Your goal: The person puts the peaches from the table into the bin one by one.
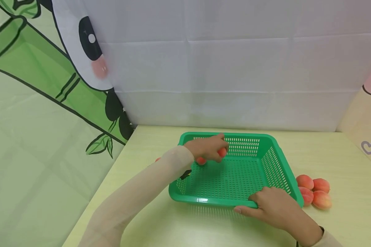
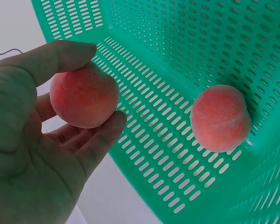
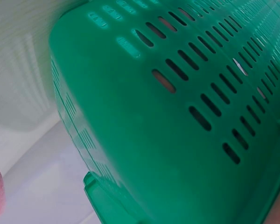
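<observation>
Far left on the table (image 1: pixel 133 151), we see a sliver of red (image 1: pixel 158 159) past the sleeve (image 1: pixel 160 171); likely another peach, mostly hidden, so we can't confirm it.

Next right, the basket (image 1: pixel 216 200). One loose peach (image 1: pixel 201 161) sits down in its left part; the left wrist view puts it near a corner. Left hand (image 1: pixel 208 147) reaches in over the left side, thumb and fingers pinching a second peach (image 2: pixel 84 95). That one is off the basket floor, apart from the loose one. Can't tell whether it's being put in or lifted out.

Right hand (image 1: pixel 275 207) is clamped on the near rim toward the right corner, thumb outside, fingers over the edge. We'd call that steadying.

Right of the basket, four peaches (image 1: pixel 322 200) lie bunched on the table, outside the right wall, no hand on them.

Our count: one in, one in hand, four out right, maybe one out left. We'd judge the sorting between basket and table well short of finished; most peaches are outside.
</observation>
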The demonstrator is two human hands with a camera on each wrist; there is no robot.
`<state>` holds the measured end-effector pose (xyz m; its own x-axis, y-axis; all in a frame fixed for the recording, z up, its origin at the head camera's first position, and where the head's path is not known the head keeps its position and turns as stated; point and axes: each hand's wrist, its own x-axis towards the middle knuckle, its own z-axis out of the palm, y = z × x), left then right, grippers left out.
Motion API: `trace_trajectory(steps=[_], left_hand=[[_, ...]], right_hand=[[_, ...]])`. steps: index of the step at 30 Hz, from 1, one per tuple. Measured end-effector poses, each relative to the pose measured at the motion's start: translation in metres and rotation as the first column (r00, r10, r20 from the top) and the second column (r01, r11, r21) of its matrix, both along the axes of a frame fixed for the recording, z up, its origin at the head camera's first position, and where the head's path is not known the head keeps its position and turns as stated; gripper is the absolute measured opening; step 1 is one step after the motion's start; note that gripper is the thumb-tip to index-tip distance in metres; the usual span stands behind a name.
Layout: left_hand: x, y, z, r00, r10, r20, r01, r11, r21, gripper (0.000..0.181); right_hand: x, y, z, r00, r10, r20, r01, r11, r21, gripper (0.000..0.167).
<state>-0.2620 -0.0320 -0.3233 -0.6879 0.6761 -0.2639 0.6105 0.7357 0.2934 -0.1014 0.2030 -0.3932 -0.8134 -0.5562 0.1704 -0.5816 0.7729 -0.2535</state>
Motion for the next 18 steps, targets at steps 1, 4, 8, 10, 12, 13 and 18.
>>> trace_trajectory(steps=[1, 4, 8, 10, 12, 13, 18], left_hand=[[0.0002, -0.0004, 0.0002, 1.000, 0.004, 0.002, -0.004, 1.000, -0.002, 0.035], [0.0000, -0.0011, 0.0003, 1.000, 0.010, -0.002, -0.010, 1.000, -0.004, 0.036], [-0.0008, -0.0015, 0.0003, 1.000, 0.008, -0.009, -0.008, 1.000, -0.001, 0.038], [-0.0008, -0.0018, 0.0006, 1.000, 0.003, -0.009, -0.003, 1.000, -0.001, 0.038], [-0.0006, -0.0019, 0.0012, 1.000, -0.002, -0.009, 0.002, 1.000, -0.001, 0.039], [-0.0005, -0.0019, 0.0013, 1.000, -0.002, -0.008, 0.002, 1.000, -0.002, 0.039], [0.0005, -0.0008, 0.0016, 1.000, -0.003, -0.011, 0.003, 1.000, -0.004, 0.042]], right_hand=[[-0.0001, 0.0001, -0.0001, 1.000, 0.000, -0.003, 0.000, 1.000, 0.000, 0.058], [-0.0004, 0.0003, -0.0004, 1.000, 0.002, -0.010, -0.002, 1.000, -0.001, 0.059], [-0.0004, 0.0009, -0.0006, 1.000, 0.003, -0.017, -0.003, 1.000, 0.000, 0.059], [-0.0002, 0.0008, -0.0005, 1.000, 0.001, -0.016, -0.001, 1.000, 0.003, 0.059], [0.0000, 0.0007, -0.0004, 1.000, -0.002, -0.014, 0.002, 1.000, 0.005, 0.059], [0.0000, 0.0007, -0.0003, 1.000, -0.003, -0.014, 0.003, 1.000, 0.006, 0.059], [0.0001, 0.0007, -0.0004, 1.000, -0.001, -0.016, 0.002, 1.000, 0.007, 0.059]])
